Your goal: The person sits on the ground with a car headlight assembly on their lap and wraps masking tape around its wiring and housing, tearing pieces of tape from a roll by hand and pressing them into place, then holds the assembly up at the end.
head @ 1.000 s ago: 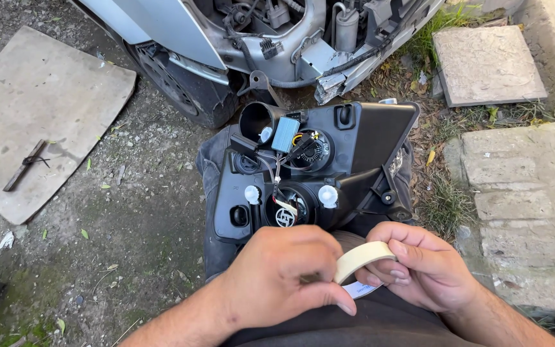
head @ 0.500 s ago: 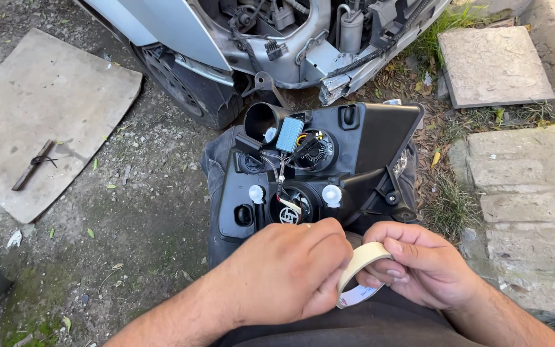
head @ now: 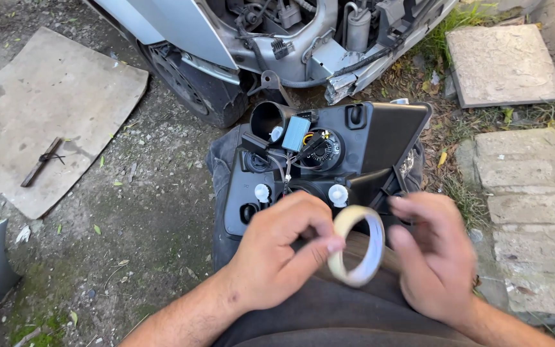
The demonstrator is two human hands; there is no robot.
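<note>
A roll of tape (head: pixel 356 246) stands on edge above the lap, pinched at its rim by the left hand (head: pixel 276 257); the right hand (head: pixel 433 257) hovers beside it, fingers loosely spread. Beyond lies a black headlight housing (head: pixel 329 157), then the car's stripped front (head: pixel 277 45).

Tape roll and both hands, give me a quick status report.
Left hand pinches the tape roll at its rim. Right hand open beside it, blurred. Black headlight housing lies just beyond. Nothing between hands and roll.
</note>
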